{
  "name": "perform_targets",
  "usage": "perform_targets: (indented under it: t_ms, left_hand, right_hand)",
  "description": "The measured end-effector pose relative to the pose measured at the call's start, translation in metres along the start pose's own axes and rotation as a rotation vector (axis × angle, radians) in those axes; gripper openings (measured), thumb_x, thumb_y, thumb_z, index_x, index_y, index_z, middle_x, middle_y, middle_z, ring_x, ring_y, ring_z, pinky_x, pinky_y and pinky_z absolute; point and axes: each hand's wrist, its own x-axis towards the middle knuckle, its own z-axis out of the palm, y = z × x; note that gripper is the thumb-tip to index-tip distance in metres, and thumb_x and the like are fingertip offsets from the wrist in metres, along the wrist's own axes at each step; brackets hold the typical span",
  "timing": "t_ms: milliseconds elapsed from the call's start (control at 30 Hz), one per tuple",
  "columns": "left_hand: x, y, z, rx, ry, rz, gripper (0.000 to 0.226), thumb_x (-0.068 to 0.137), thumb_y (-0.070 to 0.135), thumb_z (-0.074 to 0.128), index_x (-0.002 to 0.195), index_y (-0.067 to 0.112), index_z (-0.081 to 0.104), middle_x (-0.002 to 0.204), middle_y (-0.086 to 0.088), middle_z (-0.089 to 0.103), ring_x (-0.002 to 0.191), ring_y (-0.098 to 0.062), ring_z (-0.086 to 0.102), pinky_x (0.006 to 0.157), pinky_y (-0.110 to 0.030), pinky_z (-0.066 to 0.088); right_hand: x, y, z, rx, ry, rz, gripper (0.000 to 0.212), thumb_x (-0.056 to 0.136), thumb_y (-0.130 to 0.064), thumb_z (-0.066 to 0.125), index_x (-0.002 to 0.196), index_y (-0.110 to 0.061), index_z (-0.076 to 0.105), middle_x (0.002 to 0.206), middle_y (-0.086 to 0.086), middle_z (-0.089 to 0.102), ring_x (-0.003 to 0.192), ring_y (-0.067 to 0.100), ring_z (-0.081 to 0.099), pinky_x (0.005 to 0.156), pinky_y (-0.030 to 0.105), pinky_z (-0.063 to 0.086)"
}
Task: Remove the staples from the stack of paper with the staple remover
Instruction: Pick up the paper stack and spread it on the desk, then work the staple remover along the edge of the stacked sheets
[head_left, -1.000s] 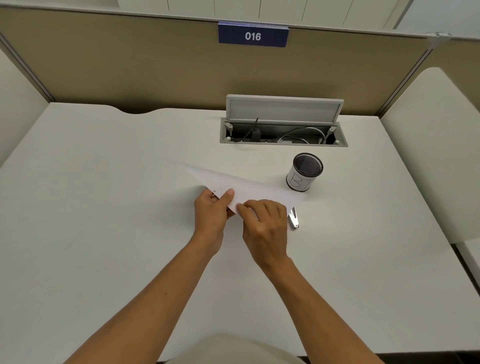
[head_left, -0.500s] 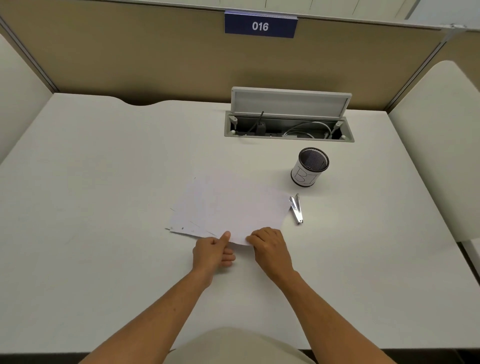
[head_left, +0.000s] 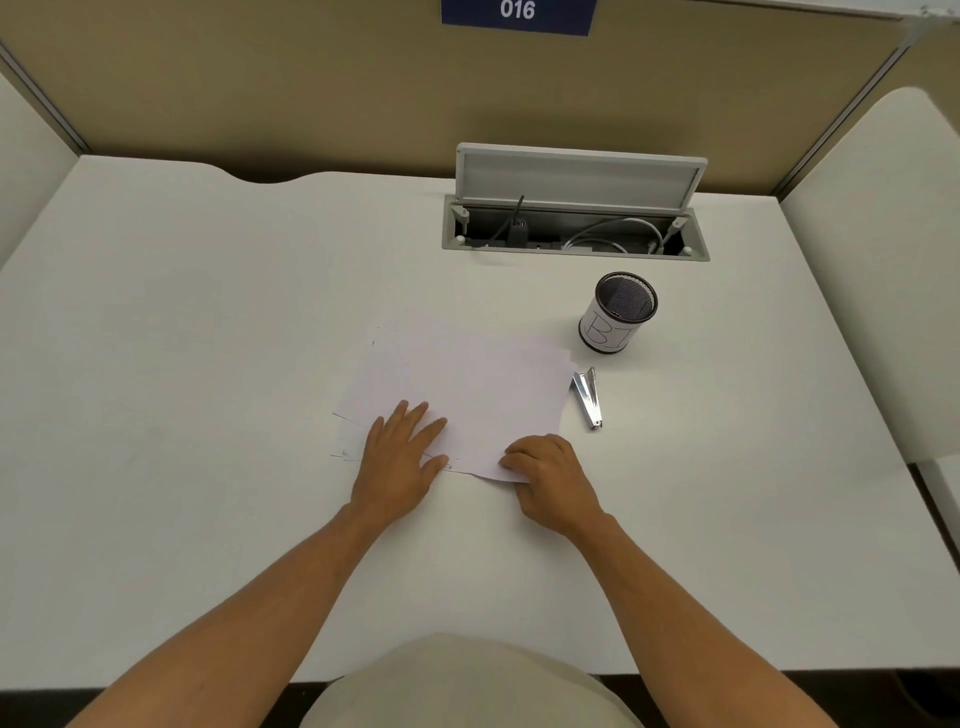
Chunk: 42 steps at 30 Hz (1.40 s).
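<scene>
Since the last frame the left hand (head_left: 400, 457) has flattened, fingers spread, onto the paper (head_left: 467, 395). Right hand (head_left: 550, 478) pinches its near edge with curled fingers. Beyond those fingers lies the staple remover (head_left: 588, 397), untouched.

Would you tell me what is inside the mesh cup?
The cup shows only dark mesh wall inside; nothing sticks out above its rim. Its bottom is hidden by the near wall, so small items there cannot be ruled out.

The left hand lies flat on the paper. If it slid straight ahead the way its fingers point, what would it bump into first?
Probably nothing soon. The left hand points up-right across the stack of paper, toward bare desk beyond.
</scene>
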Motion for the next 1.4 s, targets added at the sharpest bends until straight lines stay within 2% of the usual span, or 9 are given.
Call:
perform_targets:
  t_ms: [67,167,400,567,700,1000,1100,1233,1400]
  left_hand:
    - [0.0,-0.004,0.007,0.068,-0.052,0.005,0.052,0.1,0.046,0.043,0.149,0.03,0.036,0.161,0.003,0.021,0.15,-0.019,0.007,0.12,-0.04,0.0]
    - [-0.002,-0.007,0.011,0.121,-0.037,-0.003,0.057,0.097,0.058,0.028,0.149,0.033,0.035,0.161,0.004,0.022,0.15,-0.018,0.011,0.12,-0.04,0.002]
    - [-0.006,-0.005,0.014,0.134,0.031,-0.022,0.062,0.094,0.061,0.022,0.145,0.034,0.043,0.157,0.002,0.032,0.147,-0.02,0.022,0.118,-0.043,0.013]
    - [-0.007,-0.002,0.014,0.143,0.021,-0.049,0.062,0.093,0.062,0.023,0.143,0.034,0.046,0.156,0.001,0.035,0.145,-0.022,0.027,0.114,-0.045,0.018]
    - [-0.006,0.0,0.01,0.166,0.028,-0.053,0.062,0.091,0.063,0.026,0.139,0.033,0.052,0.152,-0.001,0.042,0.14,-0.025,0.036,0.108,-0.046,0.023]
    - [-0.005,0.002,0.009,0.183,0.043,-0.071,0.06,0.09,0.063,0.03,0.136,0.034,0.055,0.15,-0.001,0.045,0.135,-0.024,0.041,0.105,-0.046,0.025]
    - [-0.005,0.004,0.009,0.178,0.05,-0.074,0.06,0.09,0.063,0.031,0.136,0.033,0.055,0.149,-0.002,0.045,0.134,-0.026,0.041,0.105,-0.048,0.025]
    - [-0.007,0.006,0.009,0.191,0.052,-0.078,0.066,0.089,0.065,0.022,0.137,0.033,0.054,0.15,-0.002,0.044,0.135,-0.025,0.04,0.105,-0.047,0.024]
    - [-0.009,0.007,0.013,0.181,0.064,-0.069,0.064,0.09,0.064,0.025,0.136,0.033,0.055,0.149,-0.002,0.045,0.134,-0.026,0.041,0.104,-0.047,0.025]
  right_hand:
    - [-0.004,0.006,0.0,0.0,-0.044,0.01,0.031,0.071,-0.022,0.077,0.101,-0.014,0.071,0.11,0.003,0.066,0.106,0.025,0.061,0.098,0.048,0.042]
    - [-0.011,0.011,0.001,0.024,-0.008,0.045,0.045,0.078,-0.046,0.073,0.112,-0.017,0.067,0.12,0.003,0.062,0.115,0.022,0.055,0.101,0.041,0.038]
    - [0.007,0.026,-0.016,0.038,0.307,0.476,0.037,0.085,-0.02,0.069,0.12,-0.009,0.061,0.12,0.01,0.061,0.111,0.032,0.054,0.091,0.042,0.043]
    - [0.027,0.044,-0.029,0.02,0.2,0.753,0.038,0.086,-0.022,0.062,0.12,-0.007,0.054,0.115,0.011,0.057,0.106,0.033,0.051,0.083,0.04,0.041]
    - [0.037,0.05,-0.029,-0.01,0.1,0.819,0.022,0.086,-0.019,0.056,0.105,-0.007,0.055,0.101,0.011,0.059,0.099,0.032,0.052,0.075,0.039,0.04]
    - [0.045,0.048,-0.028,0.069,0.112,0.912,0.013,0.087,-0.01,0.054,0.096,-0.003,0.059,0.096,0.015,0.059,0.09,0.036,0.059,0.066,0.035,0.041]
    - [0.043,0.042,-0.028,0.284,0.229,0.954,0.012,0.088,-0.011,0.057,0.098,-0.006,0.062,0.088,0.006,0.064,0.088,0.033,0.062,0.069,0.033,0.042]
    - [0.041,0.027,-0.028,0.962,0.425,1.045,0.044,0.091,-0.008,0.063,0.132,-0.006,0.051,0.091,0.001,0.06,0.078,0.022,0.063,0.074,0.035,0.055]
    - [0.041,0.004,-0.023,1.41,0.405,0.948,0.045,0.091,0.001,0.061,0.134,-0.003,0.048,0.085,0.008,0.064,0.073,0.019,0.064,0.072,0.031,0.056]
